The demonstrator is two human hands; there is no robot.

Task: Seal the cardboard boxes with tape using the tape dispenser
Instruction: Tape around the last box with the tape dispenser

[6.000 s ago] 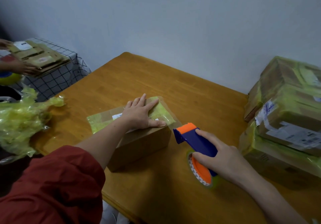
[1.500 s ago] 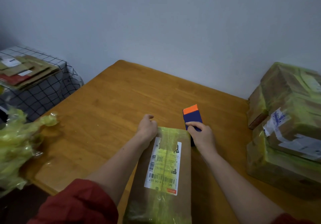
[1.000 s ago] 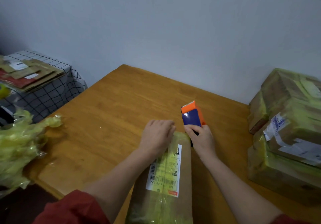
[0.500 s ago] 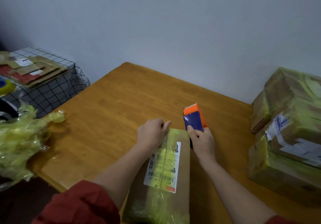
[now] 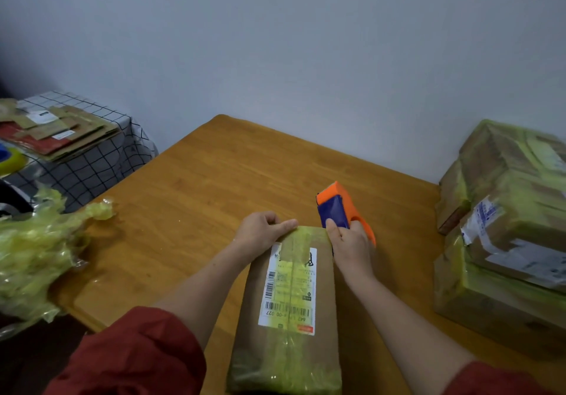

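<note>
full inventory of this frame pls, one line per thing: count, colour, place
box: 1, brown with yellow-green tape and a white label, table front centre
tape dispenser: 1, orange and blue, at the box's far right corner
table: 1, orange-brown wood, centre
taped parcels: a stack, count unclear, brown with yellow-green tape, table's right edge
crumpled film: 1 heap, yellow-green, left edge
flat cardboard: a pile, brown and red, on the checked cloth
checked cloth: 1, white with black grid, far left
wall: grey-white, behind
left hand: on the box's far end, red sleeve
right hand: gripping the tape dispenser
</note>
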